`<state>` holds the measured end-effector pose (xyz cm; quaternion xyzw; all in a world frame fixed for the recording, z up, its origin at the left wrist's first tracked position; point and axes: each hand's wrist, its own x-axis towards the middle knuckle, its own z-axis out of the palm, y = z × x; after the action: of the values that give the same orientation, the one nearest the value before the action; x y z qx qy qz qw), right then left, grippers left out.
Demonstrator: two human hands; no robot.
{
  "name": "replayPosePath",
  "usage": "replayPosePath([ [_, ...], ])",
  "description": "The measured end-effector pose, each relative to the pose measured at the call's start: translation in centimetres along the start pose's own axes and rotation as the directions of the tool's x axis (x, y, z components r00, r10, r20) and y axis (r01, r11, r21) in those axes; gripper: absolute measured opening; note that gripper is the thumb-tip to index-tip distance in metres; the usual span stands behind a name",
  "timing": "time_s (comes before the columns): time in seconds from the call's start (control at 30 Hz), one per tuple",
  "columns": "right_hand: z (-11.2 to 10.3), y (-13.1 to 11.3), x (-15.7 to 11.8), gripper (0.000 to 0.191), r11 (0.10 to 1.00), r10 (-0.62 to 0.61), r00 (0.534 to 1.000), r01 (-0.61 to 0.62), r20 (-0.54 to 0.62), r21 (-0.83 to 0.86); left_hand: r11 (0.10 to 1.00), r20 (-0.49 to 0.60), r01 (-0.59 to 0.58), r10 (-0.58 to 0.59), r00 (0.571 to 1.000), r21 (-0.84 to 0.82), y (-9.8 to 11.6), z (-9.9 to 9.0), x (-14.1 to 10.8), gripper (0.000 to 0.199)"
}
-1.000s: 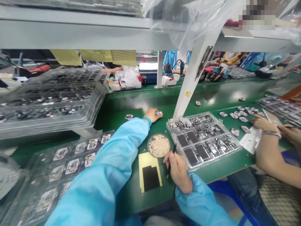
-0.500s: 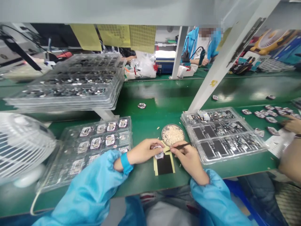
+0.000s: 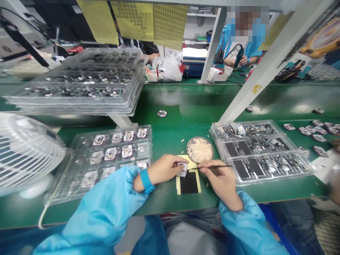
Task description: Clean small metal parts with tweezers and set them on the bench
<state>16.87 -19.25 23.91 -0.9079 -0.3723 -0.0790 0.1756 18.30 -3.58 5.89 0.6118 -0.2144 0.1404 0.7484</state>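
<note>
Between the thumb and fingers of my left hand (image 3: 165, 168) is a small square watch case (image 3: 182, 170), pale and see-through in the middle. It is held over the upper left of a black pad (image 3: 189, 184) edged with yellow tape. My right hand (image 3: 220, 177) is closed around dark tweezers (image 3: 222, 166), their thin tip pointing left and close to the case. I cannot tell whether the tip touches it or carries anything. Just behind my hands stands a round dish (image 3: 213, 153) full of tiny beige pieces, with a few loose pieces beside it.
At left, a clear tray (image 3: 77, 150) holds several similar cases, near a white fan (image 3: 29, 156). A clear tray (image 3: 268, 176) of small parts lies at right. Stacked trays (image 3: 127, 106) sit on a raised shelf. More cases (image 3: 318, 138) lie at far right; a co-worker (image 3: 255, 42) sits opposite.
The view has shifted slightly. The tweezers now lie flatter, with their tip pointing at the watch case. My left hand still grips the case, its face turned more upward.
</note>
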Motion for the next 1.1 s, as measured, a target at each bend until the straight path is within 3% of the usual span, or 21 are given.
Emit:
replayPosePath([
  [0.2,0.9,-0.6,0.2,0.016,0.982,-0.176,0.982,0.180,0.065,-0.054,0.999,-0.030,-0.014,0.015,0.999,0.038,0.4,0.0,-0.1,0.034],
  [0.67,1.1,-0.5,0.2,0.021,0.959,-0.252,0.963,0.262,0.099,-0.108,0.998,-0.034,-0.040,0.041,0.999,0.043,0.6,0.0,-0.3,0.035],
  [0.97,0.5,-0.7,-0.3,0.015,0.965,-0.123,0.990,0.135,0.066,-0.225,0.996,-0.021,-0.027,0.028,0.999,0.084,0.4,-0.1,-0.4,0.043],
  [1.1,0.8,-0.3,0.1,0.009,0.986,-0.023,0.997,0.034,0.069,-0.163,0.997,-0.020,-0.019,0.020,1.000,0.078,0.4,-0.1,-0.4,0.041],
])
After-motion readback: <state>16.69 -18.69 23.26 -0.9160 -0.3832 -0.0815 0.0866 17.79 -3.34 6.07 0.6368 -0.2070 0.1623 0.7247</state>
